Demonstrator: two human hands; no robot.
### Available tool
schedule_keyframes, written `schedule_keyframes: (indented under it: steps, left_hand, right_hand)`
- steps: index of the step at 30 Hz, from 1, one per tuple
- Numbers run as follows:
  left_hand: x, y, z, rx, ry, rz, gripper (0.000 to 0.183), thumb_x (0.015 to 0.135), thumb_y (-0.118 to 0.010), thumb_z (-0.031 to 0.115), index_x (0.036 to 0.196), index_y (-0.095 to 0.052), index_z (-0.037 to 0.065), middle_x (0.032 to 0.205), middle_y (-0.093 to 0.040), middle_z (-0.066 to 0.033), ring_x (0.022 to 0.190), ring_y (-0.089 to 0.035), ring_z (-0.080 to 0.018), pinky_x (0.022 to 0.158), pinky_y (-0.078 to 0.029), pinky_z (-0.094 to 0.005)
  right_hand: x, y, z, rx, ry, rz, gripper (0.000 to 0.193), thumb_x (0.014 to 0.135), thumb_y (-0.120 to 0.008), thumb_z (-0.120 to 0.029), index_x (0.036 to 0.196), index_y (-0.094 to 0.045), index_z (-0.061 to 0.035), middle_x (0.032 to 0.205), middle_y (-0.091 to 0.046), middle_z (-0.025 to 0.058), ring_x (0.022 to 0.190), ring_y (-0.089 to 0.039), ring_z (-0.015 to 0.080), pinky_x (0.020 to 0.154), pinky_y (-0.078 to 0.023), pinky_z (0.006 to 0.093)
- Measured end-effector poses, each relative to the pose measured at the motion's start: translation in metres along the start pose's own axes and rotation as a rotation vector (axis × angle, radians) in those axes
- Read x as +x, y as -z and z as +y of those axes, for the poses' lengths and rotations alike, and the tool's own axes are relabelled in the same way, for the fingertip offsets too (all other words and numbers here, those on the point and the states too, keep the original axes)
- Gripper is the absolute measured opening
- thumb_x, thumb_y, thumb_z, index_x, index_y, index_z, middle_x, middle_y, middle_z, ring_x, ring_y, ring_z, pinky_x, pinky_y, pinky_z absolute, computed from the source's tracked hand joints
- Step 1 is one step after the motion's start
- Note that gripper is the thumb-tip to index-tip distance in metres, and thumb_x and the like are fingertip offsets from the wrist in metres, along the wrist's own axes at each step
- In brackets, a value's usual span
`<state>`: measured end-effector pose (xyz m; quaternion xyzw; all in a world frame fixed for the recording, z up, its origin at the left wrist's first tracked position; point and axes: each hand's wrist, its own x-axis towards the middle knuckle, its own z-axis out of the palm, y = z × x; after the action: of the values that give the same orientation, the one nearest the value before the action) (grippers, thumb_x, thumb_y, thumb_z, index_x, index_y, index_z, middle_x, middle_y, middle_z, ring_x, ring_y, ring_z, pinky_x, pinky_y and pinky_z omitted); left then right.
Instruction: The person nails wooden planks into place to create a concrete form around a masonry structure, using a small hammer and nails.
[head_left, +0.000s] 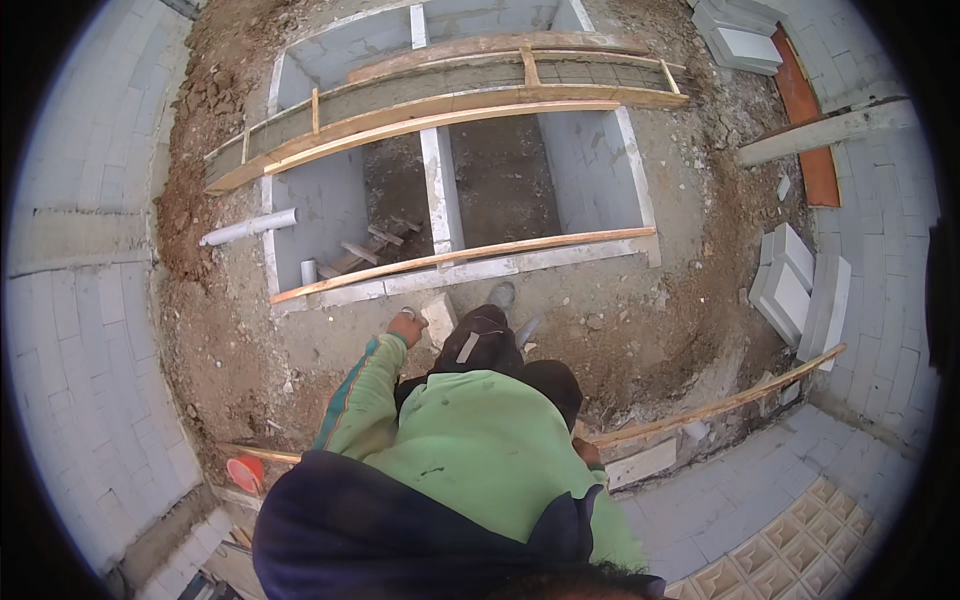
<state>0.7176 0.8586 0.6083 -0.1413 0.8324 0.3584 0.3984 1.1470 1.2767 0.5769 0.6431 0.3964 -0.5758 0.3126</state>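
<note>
My left hand (407,327) reaches forward at the end of a green sleeve, its fingers curled near a small pale thing too small to name. Right beside it, a light-coloured block (438,320) lies on the ground close to my leg. My right hand (587,453) is low at my right side, next to a long wooden plank (710,406). Its fingers are mostly hidden, so whether it grips the plank is unclear. One grey shoe (502,296) shows ahead of my dark trousers.
In front is a pit with block walls, split by a white-topped divider (441,190). A wooden strip (480,250) lies along its near edge. Timber formwork (450,100) crosses it farther off. A white pipe (250,227) is at left; white blocks (790,290) are stacked at right.
</note>
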Motion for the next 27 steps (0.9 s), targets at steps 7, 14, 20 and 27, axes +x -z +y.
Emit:
schedule_keyframes:
  steps: [7,14,20,27]
  left_hand:
    - [-0.009,-0.078,-0.002,-0.292,0.113,0.252,0.038,0.081,-0.064,0.034,0.095,-0.069,0.000,0.096,-0.069,-0.0228,0.093,-0.065,-0.0394,0.083,-0.050,-0.0442]
    - [-0.134,-0.199,-0.029,-0.439,0.566,0.379,0.043,0.082,-0.065,0.038,0.105,-0.069,0.002,0.109,-0.064,-0.0268,0.106,-0.061,-0.0416,0.092,-0.048,-0.0469]
    - [-0.242,-0.447,-0.048,-0.608,0.905,0.366,0.038,0.084,-0.065,0.033,0.107,-0.069,0.003,0.106,-0.067,-0.0222,0.099,-0.065,-0.0355,0.086,-0.051,-0.0447]
    - [-0.265,-0.580,0.025,-1.022,0.925,0.307,0.027,0.091,-0.058,0.024,0.109,-0.071,0.010,0.089,-0.072,-0.0153,0.080,-0.070,-0.0287,0.075,-0.055,-0.0361]
  right_hand:
    - [-0.113,0.030,-0.280,-0.647,0.361,0.000,0.021,0.091,-0.058,-0.027,0.089,-0.059,-0.0060,0.067,-0.057,0.0075,0.052,-0.053,0.0217,0.046,-0.044,0.0374]
    - [-0.039,0.066,-0.443,-1.070,0.297,-0.231,0.025,0.091,-0.059,-0.032,0.088,-0.058,-0.0063,0.063,-0.055,0.0080,0.048,-0.052,0.0230,0.041,-0.042,0.0383]
    - [0.001,0.028,-0.553,-1.532,0.277,-0.191,0.029,0.091,-0.059,-0.031,0.086,-0.057,-0.0027,0.060,-0.053,0.0102,0.047,-0.052,0.0264,0.039,-0.041,0.0411]
    - [-0.025,-0.093,-0.601,-1.561,0.282,-0.040,0.030,0.094,-0.056,-0.035,0.085,-0.053,-0.0057,0.060,-0.049,0.0067,0.045,-0.046,0.0224,0.039,-0.036,0.0400]
